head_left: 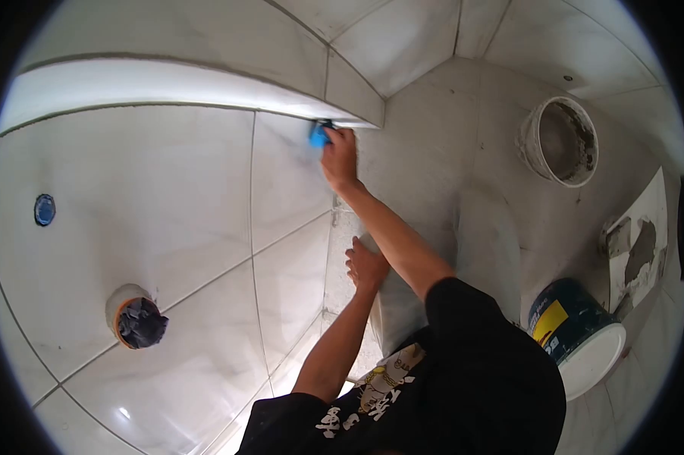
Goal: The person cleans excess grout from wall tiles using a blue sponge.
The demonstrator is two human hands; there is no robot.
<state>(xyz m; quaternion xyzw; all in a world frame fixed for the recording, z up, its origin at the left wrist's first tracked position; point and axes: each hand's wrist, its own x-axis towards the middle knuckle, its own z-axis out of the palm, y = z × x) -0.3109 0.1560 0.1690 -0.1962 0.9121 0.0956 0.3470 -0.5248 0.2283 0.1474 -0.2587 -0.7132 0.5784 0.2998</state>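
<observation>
My right hand (340, 158) is closed on a small blue tool (319, 135) with a dark edge, whose exact kind I cannot make out. The tool presses into the corner joint where the pale wall tile (293, 159) meets the underside of a white tiled ledge (198, 83). Lower down, my left hand (367, 265) is beside my bent grey-clad leg (399, 315), its short visible fingers apart and nothing seen in them. Part of its palm side is hidden.
A round pipe opening (133, 315) stuffed with dark plastic and a blue-capped outlet (45, 210) sit in the tiled wall. On the right are a mortar-smeared white bucket (569, 144), a dark green bucket (573, 322) with white lid, and a board with grey mortar (638, 250).
</observation>
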